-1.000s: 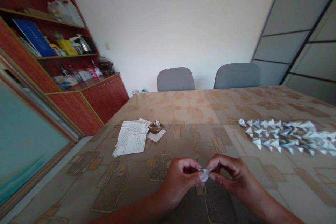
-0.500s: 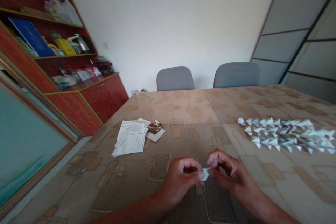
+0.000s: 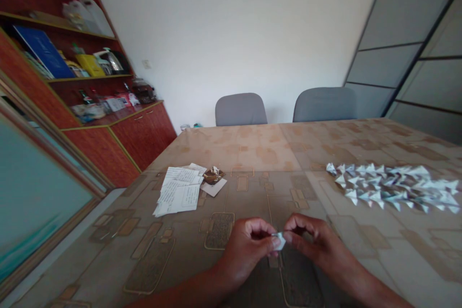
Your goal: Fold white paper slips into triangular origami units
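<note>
Between my two hands, above the near part of the table, is a small folded piece of paper (image 3: 279, 241), whitish and only thumb-sized. My left hand (image 3: 249, 245) pinches it between thumb and fingers from the left. On the other side, my right hand (image 3: 312, 238) has its thumb and forefinger closed at the paper's right edge. The fingertips cover part of the folds. Off to the right lie rows of folded paper pieces (image 3: 378, 185) with pointed tips, and a stack of printed paper sheets (image 3: 180, 192) rests at the left.
Beside the sheets are a white slip (image 3: 216, 186) and a brown crumpled-looking item (image 3: 213, 175). A patterned cloth covers the table (image 3: 252, 147). Two grey chairs (image 3: 241, 109) stand at its far edge. A red-brown cabinet (image 3: 144, 132) with laden shelves is on the left.
My right hand has come slightly lower, its thumb and forefinger now closed at the paper's edge. The paper's upper right corner no longer sticks out. My left hand keeps its pinch.
</note>
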{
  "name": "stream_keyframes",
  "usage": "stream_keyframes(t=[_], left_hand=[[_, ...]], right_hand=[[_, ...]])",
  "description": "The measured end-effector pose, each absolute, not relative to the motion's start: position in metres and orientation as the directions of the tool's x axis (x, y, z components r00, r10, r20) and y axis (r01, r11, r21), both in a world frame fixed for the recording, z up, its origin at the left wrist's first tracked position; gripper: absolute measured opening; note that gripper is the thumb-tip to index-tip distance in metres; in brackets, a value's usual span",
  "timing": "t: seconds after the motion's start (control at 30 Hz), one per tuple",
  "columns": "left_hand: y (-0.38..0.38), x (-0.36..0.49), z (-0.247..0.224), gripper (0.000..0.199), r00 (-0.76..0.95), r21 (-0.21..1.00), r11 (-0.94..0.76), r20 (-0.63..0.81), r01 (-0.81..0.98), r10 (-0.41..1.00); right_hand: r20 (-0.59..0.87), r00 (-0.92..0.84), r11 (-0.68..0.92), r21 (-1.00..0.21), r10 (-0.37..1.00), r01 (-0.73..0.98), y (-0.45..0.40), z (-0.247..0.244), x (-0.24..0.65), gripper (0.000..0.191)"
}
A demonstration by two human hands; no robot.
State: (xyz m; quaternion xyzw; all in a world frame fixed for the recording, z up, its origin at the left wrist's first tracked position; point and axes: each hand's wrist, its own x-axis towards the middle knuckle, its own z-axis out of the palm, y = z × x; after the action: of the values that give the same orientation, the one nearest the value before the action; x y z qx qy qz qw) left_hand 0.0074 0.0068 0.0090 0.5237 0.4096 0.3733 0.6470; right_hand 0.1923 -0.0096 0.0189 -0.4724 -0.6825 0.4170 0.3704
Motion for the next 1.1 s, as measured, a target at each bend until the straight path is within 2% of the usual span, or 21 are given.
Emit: stream_keyframes(t=[0.1, 0.2, 0.27, 0.33, 0.37, 0.43, 0.5, 0.57, 0.63, 0.77, 0.93, 1.1], left_hand=[[0.008, 0.008, 0.007, 0.022, 0.402, 0.987, 0.155, -0.124, -0.046, 0.907], [0.008, 0.008, 0.003, 0.019, 0.417, 0.993, 0.121, -0.107, -0.008, 0.903], [0.008, 0.006, 0.001, 0.03, 0.41, 0.995, 0.02, -0.058, 0.098, 0.91], [0.009, 0.002, 0.002, 0.034, 0.432, 0.954, -0.155, 0.031, 0.255, 0.901], [0.009, 0.0, 0.003, 0.031, 0.469, 0.907, -0.263, 0.085, 0.328, 0.879], [0.009, -0.004, 0.006, 0.019, 0.571, 0.732, -0.516, 0.213, 0.445, 0.793], [0.009, -0.006, 0.008, 0.014, 0.696, 0.517, -0.725, 0.302, 0.455, 0.652], [0.009, -0.005, 0.007, 0.014, 0.768, 0.354, -0.825, 0.328, 0.44, 0.55], [0.008, -0.004, 0.004, 0.017, 0.803, 0.254, -0.866, 0.329, 0.431, 0.496], [0.005, -0.003, -0.003, 0.019, 0.83, 0.144, -0.895, 0.335, 0.422, 0.445], [0.004, -0.004, -0.008, 0.02, 0.827, 0.079, -0.906, 0.38, 0.416, 0.414], [0.004, -0.004, -0.008, 0.02, 0.822, 0.063, -0.904, 0.392, 0.423, 0.412]], right_hand=[[0.105, -0.271, 0.202, -0.911, 0.957, 0.36, -0.007, 0.017, 0.196, 0.039], [0.133, -0.262, 0.244, -0.856, 0.956, 0.455, -0.002, 0.012, 0.201, 0.031], [0.146, -0.265, 0.275, -0.783, 0.953, 0.558, 0.001, 0.007, 0.204, 0.024], [0.15, -0.259, 0.287, -0.705, 0.954, 0.648, 0.003, 0.004, 0.205, 0.019], [0.152, -0.251, 0.286, -0.675, 0.956, 0.681, 0.004, 0.003, 0.206, 0.017], [0.154, -0.238, 0.28, -0.635, 0.959, 0.72, 0.006, 0.002, 0.206, 0.014], [0.153, -0.225, 0.271, -0.595, 0.962, 0.757, 0.007, 0.0, 0.206, 0.012], [0.151, -0.21, 0.259, -0.56, 0.966, 0.787, 0.007, -0.002, 0.205, 0.011], [0.151, -0.197, 0.247, -0.529, 0.969, 0.812, 0.006, -0.003, 0.204, 0.011], [0.145, -0.176, 0.225, -0.491, 0.974, 0.842, 0.005, -0.005, 0.202, 0.01], [0.127, -0.149, 0.193, -0.496, 0.981, 0.846, 0.008, -0.004, 0.209, 0.006], [0.117, -0.136, 0.178, -0.524, 0.984, 0.833, 0.014, -0.003, 0.219, 0.006]])
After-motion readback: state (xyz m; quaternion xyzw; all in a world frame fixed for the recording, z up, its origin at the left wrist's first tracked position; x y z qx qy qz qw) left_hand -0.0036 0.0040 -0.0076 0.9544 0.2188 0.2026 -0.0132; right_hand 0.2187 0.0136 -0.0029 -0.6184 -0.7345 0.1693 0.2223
